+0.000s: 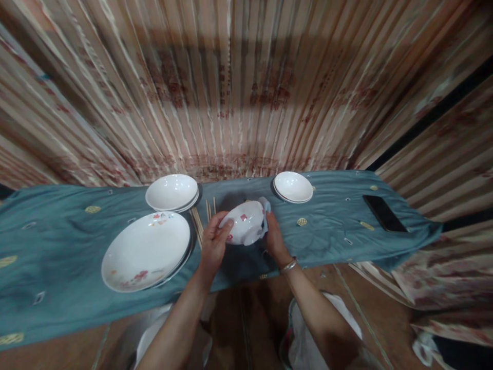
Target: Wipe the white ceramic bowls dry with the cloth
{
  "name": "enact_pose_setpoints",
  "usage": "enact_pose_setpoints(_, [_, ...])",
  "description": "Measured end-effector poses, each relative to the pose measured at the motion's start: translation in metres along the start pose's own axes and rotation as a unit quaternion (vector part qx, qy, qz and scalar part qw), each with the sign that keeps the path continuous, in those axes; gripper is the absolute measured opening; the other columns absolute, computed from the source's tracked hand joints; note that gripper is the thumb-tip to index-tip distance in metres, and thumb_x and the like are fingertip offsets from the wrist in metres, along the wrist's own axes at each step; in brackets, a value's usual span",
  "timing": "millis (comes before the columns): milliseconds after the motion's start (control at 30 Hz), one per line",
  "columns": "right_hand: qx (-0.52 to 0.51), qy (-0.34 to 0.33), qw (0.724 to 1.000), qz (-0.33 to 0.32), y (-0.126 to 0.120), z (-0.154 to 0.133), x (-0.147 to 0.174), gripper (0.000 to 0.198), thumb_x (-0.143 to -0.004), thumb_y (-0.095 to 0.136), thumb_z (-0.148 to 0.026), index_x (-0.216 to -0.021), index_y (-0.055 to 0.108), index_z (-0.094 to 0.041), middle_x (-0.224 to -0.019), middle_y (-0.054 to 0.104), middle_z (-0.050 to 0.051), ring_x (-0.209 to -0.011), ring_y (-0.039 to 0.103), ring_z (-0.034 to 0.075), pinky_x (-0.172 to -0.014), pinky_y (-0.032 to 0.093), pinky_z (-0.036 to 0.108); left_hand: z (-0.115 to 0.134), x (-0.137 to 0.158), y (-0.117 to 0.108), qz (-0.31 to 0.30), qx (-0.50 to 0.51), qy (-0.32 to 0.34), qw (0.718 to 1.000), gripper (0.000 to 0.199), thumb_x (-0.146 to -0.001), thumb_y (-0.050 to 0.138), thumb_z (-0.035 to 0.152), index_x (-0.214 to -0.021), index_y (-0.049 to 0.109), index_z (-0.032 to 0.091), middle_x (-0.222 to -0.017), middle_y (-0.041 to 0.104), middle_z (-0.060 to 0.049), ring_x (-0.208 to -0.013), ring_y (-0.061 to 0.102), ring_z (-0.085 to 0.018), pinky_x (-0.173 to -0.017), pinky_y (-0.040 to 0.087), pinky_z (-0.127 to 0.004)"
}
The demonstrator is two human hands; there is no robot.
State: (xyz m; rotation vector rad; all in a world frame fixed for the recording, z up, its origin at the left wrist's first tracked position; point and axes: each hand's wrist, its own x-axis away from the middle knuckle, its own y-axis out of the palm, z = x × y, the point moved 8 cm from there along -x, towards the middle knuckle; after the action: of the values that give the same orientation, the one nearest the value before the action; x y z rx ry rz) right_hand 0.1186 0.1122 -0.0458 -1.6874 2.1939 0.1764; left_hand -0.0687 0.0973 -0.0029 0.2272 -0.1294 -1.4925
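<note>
A white bowl (246, 218) with small red marks is held tilted above the table, its outer side and foot turned toward me. My left hand (215, 236) grips its left edge, thumb on the outside. On the opposite side my right hand (274, 237) presses a light blue-grey cloth (265, 205) against the bowl; part of the cloth is hidden behind the fingers. Several wooden chopsticks (196, 226) lie just left of the bowl, partly covered by my left hand.
Large floral plates (146, 252) are stacked at the left, with stacked white bowls (172, 192) behind them. Smaller white bowls (293, 186) stand at the back right. A black phone (384, 213) lies near the right end of the green tablecloth (323, 241). Pleated curtains (239, 103) hang behind.
</note>
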Motion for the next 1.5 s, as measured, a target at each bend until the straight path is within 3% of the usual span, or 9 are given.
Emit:
enact_pose_setpoints(200, [-0.033, 0.061, 0.997, 0.016, -0.015, -0.005, -0.013, 0.052, -0.096, 0.037, -0.054, -0.126, 0.057, -0.016, -0.128, 0.063, 0.012, -0.118, 0.059, 0.023, -0.105, 0.045, 0.042, -0.017, 0.004, 0.01, -0.012, -0.002, -0.026, 1.0, 0.029, -0.074, 0.071, 0.042, -0.092, 0.067, 0.02, -0.08, 0.067, 0.001, -0.065, 0.057, -0.012, -0.058, 0.046, -0.021])
enact_pose_setpoints(500, [0.042, 0.033, 0.998, 0.024, -0.027, -0.023, -0.019, 0.047, -0.096, 0.038, -0.051, -0.119, 0.062, -0.017, -0.113, 0.068, 0.011, -0.105, 0.062, 0.024, -0.096, 0.048, 0.04, -0.038, 0.006, 0.021, -0.033, 0.054, -0.063, 0.996, 0.037, -0.079, 0.065, 0.053, -0.086, 0.07, 0.017, -0.075, 0.067, -0.001, -0.07, 0.059, -0.015, -0.066, 0.046, -0.026])
enact_pose_setpoints(733, [0.08, 0.0, 0.997, 0.008, -0.027, -0.031, -0.018, 0.045, -0.097, 0.036, -0.049, -0.119, 0.061, -0.018, -0.112, 0.068, 0.012, -0.107, 0.061, 0.026, -0.095, 0.047, 0.042, -0.029, 0.005, 0.016, -0.035, -0.016, -0.049, 0.998, 0.042, -0.083, 0.058, 0.055, -0.091, 0.071, 0.016, -0.084, 0.071, -0.004, -0.076, 0.062, -0.018, -0.07, 0.049, -0.029])
enact_pose_setpoints(933, [0.098, -0.022, 0.995, -0.005, -0.024, -0.04, -0.018, 0.043, -0.098, 0.035, -0.047, -0.119, 0.06, -0.02, -0.105, 0.069, 0.012, -0.097, 0.064, 0.026, -0.09, 0.051, 0.043, -0.005, 0.001, 0.006, 0.011, -0.053, 0.025, 0.998, 0.038, -0.08, 0.065, 0.04, -0.113, 0.068, 0.022, -0.119, 0.068, -0.007, -0.11, 0.061, -0.023, -0.095, 0.046, -0.034])
enact_pose_setpoints(1033, [0.115, -0.036, 0.993, -0.01, -0.02, -0.042, -0.017, 0.043, -0.099, 0.033, -0.044, -0.126, 0.057, -0.02, -0.115, 0.066, 0.013, -0.11, 0.061, 0.026, -0.098, 0.048, 0.045, 0.0, 0.002, 0.007, 0.002, -0.085, 0.038, 0.996, 0.035, -0.08, 0.065, 0.035, -0.112, 0.07, 0.022, -0.12, 0.068, -0.007, -0.112, 0.06, -0.024, -0.099, 0.044, -0.036])
enact_pose_setpoints(1133, [0.125, -0.042, 0.991, 0.011, -0.019, -0.041, -0.016, 0.051, -0.099, 0.033, -0.045, -0.142, 0.041, -0.018, -0.141, 0.051, 0.015, -0.132, 0.046, 0.026, -0.112, 0.037, 0.048, -0.002, 0.002, 0.006, 0.01, -0.083, 0.023, 0.996, 0.035, -0.079, 0.065, 0.034, -0.111, 0.07, 0.023, -0.114, 0.07, -0.006, -0.101, 0.064, -0.023, -0.089, 0.049, -0.034])
enact_pose_setpoints(1233, [0.124, -0.055, 0.991, 0.022, -0.016, -0.045, -0.015, 0.06, -0.1, 0.034, -0.044, -0.152, 0.021, -0.018, -0.155, 0.032, 0.014, -0.141, 0.036, 0.024, -0.117, 0.029, 0.049, -0.004, 0.002, 0.006, 0.021, -0.073, 0.003, 0.997, 0.036, -0.077, 0.066, 0.035, -0.11, 0.069, 0.021, -0.103, 0.072, -0.005, -0.086, 0.064, -0.02, -0.074, 0.051, -0.029])
enact_pose_setpoints(1400, [0.176, -0.129, 0.974, -0.054, -0.001, -0.072, -0.011, 0.046, -0.102, 0.028, -0.035, -0.146, 0.039, -0.025, -0.151, 0.041, 0.007, -0.143, 0.033, 0.02, -0.12, 0.026, 0.047, -0.001, 0.002, 0.008, 0.011, -0.069, 0.007, 0.998, 0.025, -0.076, 0.066, 0.034, -0.097, 0.07, 0.021, -0.082, 0.068, -0.001, -0.068, 0.057, -0.015, -0.059, 0.046, -0.024])
enact_pose_setpoints(1500, [0.216, -0.171, 0.958, -0.082, 0.009, -0.091, -0.003, 0.047, -0.101, 0.029, -0.03, -0.146, 0.039, -0.024, -0.15, 0.043, 0.008, -0.142, 0.033, 0.02, -0.119, 0.027, 0.048, -0.002, 0.002, 0.007, 0.011, -0.06, 0.007, 0.998, 0.023, -0.075, 0.066, 0.033, -0.095, 0.067, 0.021, -0.077, 0.065, 0.001, -0.062, 0.053, -0.014, -0.056, 0.043, -0.024])
